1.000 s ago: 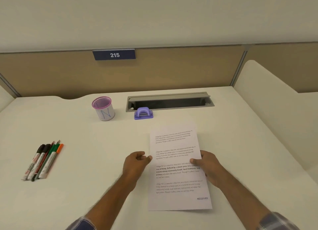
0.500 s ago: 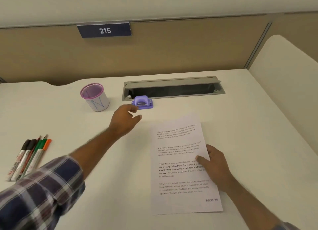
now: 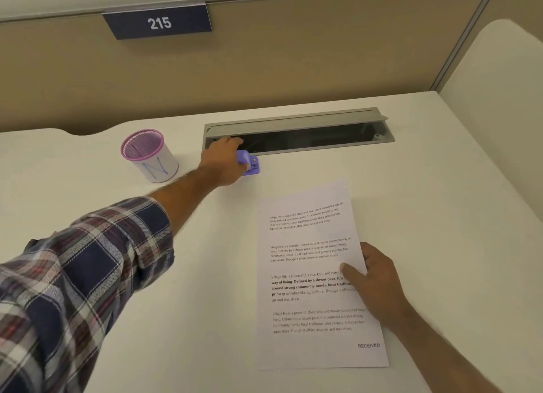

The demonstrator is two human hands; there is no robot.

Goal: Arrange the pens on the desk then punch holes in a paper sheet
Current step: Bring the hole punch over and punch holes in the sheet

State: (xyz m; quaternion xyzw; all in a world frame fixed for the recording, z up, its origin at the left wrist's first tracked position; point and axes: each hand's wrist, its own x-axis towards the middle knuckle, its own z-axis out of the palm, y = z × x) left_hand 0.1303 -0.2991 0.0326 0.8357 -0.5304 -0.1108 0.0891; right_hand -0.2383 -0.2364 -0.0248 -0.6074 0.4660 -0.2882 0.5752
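Note:
A printed paper sheet (image 3: 311, 275) lies flat on the white desk (image 3: 205, 289), right of centre. My right hand (image 3: 374, 281) rests on its right edge, thumb on top of the page. A small purple hole punch (image 3: 249, 163) sits at the back of the desk, just in front of the cable tray. My left hand (image 3: 223, 163) is stretched out and wraps around the punch's left side, covering most of it. The pens are out of view.
A white mesh pen cup with a purple rim (image 3: 148, 156) stands left of the punch. An open grey cable tray (image 3: 296, 134) is set into the desk behind it. A tan partition with a "215" sign (image 3: 158, 22) closes the back; a white divider (image 3: 499, 113) stands at right.
My left hand left the paper, reached forward and closed around the hole punch. My right hand stayed on the sheet. The view shifted forward, so the pens dropped out of frame.

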